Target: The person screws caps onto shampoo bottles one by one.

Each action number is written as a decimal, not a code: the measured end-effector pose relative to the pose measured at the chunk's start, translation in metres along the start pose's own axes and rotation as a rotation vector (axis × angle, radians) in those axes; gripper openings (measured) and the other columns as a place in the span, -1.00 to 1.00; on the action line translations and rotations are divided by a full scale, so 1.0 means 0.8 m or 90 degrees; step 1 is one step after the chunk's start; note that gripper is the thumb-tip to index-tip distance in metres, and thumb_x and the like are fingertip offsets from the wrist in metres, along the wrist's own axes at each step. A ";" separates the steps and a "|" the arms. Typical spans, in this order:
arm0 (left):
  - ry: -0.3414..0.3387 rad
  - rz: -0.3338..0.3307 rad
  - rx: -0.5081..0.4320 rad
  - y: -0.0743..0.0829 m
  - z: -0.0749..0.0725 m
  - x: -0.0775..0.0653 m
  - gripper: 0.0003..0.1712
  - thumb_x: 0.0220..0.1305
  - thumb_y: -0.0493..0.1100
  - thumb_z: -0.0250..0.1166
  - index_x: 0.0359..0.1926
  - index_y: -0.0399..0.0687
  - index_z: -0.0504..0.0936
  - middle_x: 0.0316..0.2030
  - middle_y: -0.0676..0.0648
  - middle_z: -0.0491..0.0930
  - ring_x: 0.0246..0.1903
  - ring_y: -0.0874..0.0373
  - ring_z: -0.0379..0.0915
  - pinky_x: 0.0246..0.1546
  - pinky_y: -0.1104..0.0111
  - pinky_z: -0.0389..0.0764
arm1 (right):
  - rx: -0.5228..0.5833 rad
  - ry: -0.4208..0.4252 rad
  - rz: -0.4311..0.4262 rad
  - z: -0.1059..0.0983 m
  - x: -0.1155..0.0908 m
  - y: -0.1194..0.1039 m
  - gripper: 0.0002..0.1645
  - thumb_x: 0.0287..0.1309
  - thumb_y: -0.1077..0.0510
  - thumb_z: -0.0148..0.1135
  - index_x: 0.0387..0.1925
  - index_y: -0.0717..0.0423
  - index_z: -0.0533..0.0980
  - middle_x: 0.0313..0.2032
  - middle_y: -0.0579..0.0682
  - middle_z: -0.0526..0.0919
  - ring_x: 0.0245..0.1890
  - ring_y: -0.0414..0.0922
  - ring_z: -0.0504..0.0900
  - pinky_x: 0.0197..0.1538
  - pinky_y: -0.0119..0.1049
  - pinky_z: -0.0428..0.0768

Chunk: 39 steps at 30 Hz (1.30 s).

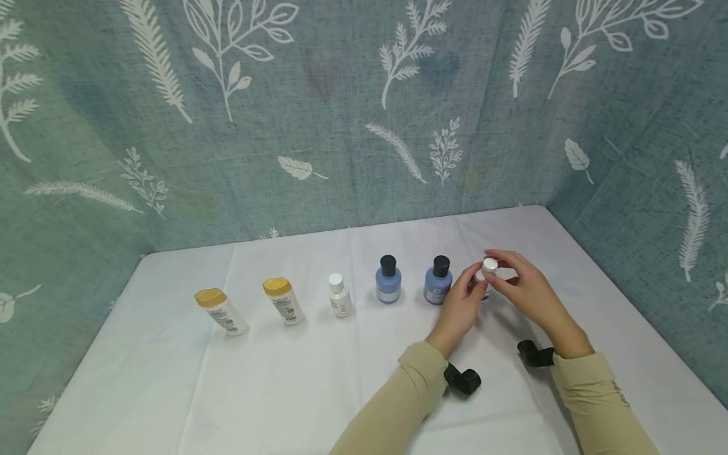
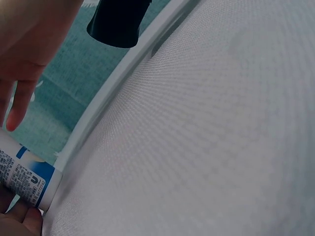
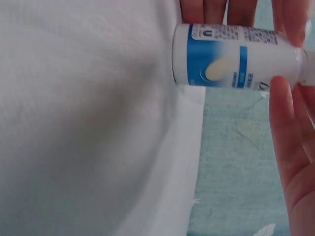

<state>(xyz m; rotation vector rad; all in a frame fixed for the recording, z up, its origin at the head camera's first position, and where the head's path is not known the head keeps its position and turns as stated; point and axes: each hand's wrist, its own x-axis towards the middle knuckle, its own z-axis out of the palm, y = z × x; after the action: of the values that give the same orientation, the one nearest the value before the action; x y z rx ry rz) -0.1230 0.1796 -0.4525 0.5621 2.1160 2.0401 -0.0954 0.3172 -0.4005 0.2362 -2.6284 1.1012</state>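
At the table's right side, my left hand [image 1: 459, 311] holds a small white bottle [image 1: 483, 292] by its body. My right hand [image 1: 531, 289] has thumb and fingers around its white cap [image 1: 490, 264]. The right wrist view shows the bottle's blue-and-white label [image 3: 216, 61], with fingers on both sides of it. Its base sits at the white cloth in the left wrist view, where the bottle [image 2: 29, 172] is partly cut off. Just left of my left hand stands a blue bottle with a black cap [image 1: 438, 281].
Farther left stand another blue bottle [image 1: 388, 281], a small white bottle [image 1: 340, 296] and two white bottles with gold caps, one nearer [image 1: 283, 301] and one at far left [image 1: 222, 312]. A patterned cloth [image 1: 341, 126] hangs behind the white-covered table [image 1: 284, 392]. Black wrist devices show below both hands.
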 end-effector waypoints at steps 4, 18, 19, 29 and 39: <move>-0.001 -0.001 -0.021 0.005 0.000 -0.002 -0.57 0.30 -0.11 0.04 0.20 0.13 0.33 0.16 0.14 0.31 0.12 0.34 0.19 0.05 0.50 0.27 | 0.005 -0.016 0.018 -0.005 -0.003 -0.001 -0.44 0.19 0.05 0.09 0.23 -0.03 0.28 0.04 0.09 0.47 -0.09 -0.04 0.50 -0.25 -0.37 0.51; -0.002 -0.007 -0.017 0.011 0.000 -0.005 -0.58 0.30 -0.14 0.05 0.18 0.14 0.34 0.12 0.11 0.35 0.09 0.34 0.23 0.02 0.49 0.31 | 0.062 0.061 0.011 0.022 0.005 0.093 -0.47 0.17 -0.02 0.08 0.20 -0.27 0.28 -0.08 -0.05 0.55 -0.24 -0.20 0.59 -0.37 -0.40 0.56; -0.003 -0.010 -0.017 0.006 0.000 -0.003 -0.58 0.29 -0.11 0.05 0.18 0.18 0.34 0.13 0.13 0.34 0.10 0.35 0.21 0.03 0.49 0.29 | 0.063 0.067 0.015 0.026 0.006 0.105 -0.48 0.16 -0.03 0.09 0.18 -0.30 0.29 -0.09 -0.09 0.54 -0.23 -0.23 0.58 -0.38 -0.41 0.56; 0.007 -0.015 0.003 0.002 -0.004 0.001 -0.56 0.27 -0.04 0.08 0.18 0.29 0.37 0.08 0.14 0.39 0.02 0.38 0.28 0.00 0.48 0.32 | 0.049 0.050 -0.015 0.012 0.006 0.065 -0.51 0.07 -0.02 0.21 0.08 -0.11 0.42 -0.07 -0.07 0.50 -0.15 -0.20 0.52 -0.38 -0.29 0.58; 0.009 -0.001 0.014 0.000 -0.003 -0.001 -0.56 0.26 -0.03 0.09 0.17 0.34 0.37 -0.01 0.14 0.44 -0.06 0.38 0.31 -0.03 0.47 0.35 | 0.029 0.038 0.023 -0.002 -0.002 0.004 -0.56 0.11 0.02 0.17 0.00 0.14 0.44 -0.12 0.01 0.49 -0.14 -0.09 0.50 -0.30 -0.32 0.57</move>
<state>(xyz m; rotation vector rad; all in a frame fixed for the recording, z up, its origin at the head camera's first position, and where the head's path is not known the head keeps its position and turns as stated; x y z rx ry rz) -0.1232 0.1770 -0.4523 0.5495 2.1482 2.0293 -0.0943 0.3202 -0.4021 0.1631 -2.5661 1.1625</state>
